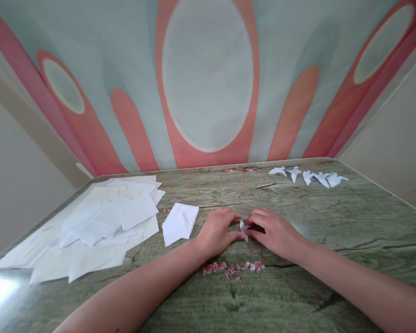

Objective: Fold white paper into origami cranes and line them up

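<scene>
A small white folded paper bird [243, 230] stands between my two hands near the middle of the table. My left hand [219, 231] is at its left side, thumb and forefinger curved in and touching its edge. From the right, my right hand [271, 230] pinches its other side with the fingertips. Parts of the paper are covered by the fingers, and its finer folds are too small to make out. Several similar folded paper birds [307, 176] lie in a row at the back right.
A large loose pile of white paper sheets [138, 212] spreads over the table's left side. Nearer my left hand lie a few separate sheets [180, 219], partly overlapping. The wood-patterned table [333, 217] carries printed pink flowers. A patterned wall covering [208, 159] rises behind its back edge.
</scene>
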Action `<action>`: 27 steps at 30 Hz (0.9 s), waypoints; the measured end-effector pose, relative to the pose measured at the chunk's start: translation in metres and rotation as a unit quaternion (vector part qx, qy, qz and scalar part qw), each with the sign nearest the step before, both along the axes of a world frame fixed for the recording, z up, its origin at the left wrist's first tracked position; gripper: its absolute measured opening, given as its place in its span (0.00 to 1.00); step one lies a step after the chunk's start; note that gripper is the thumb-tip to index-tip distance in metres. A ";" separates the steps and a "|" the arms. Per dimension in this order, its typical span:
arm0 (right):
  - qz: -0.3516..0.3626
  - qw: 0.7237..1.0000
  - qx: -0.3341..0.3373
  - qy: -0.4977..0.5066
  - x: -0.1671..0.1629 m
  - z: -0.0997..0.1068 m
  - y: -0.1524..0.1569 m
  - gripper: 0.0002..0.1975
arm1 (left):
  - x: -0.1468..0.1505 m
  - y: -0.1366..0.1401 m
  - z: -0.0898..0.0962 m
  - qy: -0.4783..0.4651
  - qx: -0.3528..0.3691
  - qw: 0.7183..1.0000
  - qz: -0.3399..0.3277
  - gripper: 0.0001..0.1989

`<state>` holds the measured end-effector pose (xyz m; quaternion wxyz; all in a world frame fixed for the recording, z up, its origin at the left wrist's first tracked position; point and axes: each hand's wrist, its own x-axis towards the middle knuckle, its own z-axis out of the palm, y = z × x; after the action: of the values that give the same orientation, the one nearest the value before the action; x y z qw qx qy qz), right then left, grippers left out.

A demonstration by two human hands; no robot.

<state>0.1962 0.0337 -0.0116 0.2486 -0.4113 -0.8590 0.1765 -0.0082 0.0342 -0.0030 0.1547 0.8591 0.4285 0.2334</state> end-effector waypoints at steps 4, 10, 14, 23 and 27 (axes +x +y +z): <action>-0.007 0.999 -0.050 0.021 0.004 0.007 0.002 0.04 | -0.006 0.002 0.001 -0.032 -0.024 0.999 -0.016 0.17; -0.013 0.999 -0.044 0.019 0.005 0.010 0.001 0.04 | -0.006 0.002 0.005 -0.042 -0.038 0.998 -0.018 0.11; -0.006 1.000 0.002 0.015 0.002 0.008 -0.001 0.03 | -0.004 0.001 0.006 -0.046 -0.035 0.998 -0.021 0.06; 0.003 1.000 0.026 -0.012 -0.001 0.002 -0.001 0.05 | 0.001 -0.003 0.008 0.027 0.016 0.999 -0.020 0.09; -0.003 1.000 0.028 -0.009 -0.003 0.004 -0.004 0.02 | 0.003 -0.005 0.013 0.072 0.040 0.996 -0.036 0.09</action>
<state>0.1932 0.0302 -0.0073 0.2534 -0.4082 -0.8645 0.1477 -0.0056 0.0293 0.0104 0.0973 0.8939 0.3980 0.1817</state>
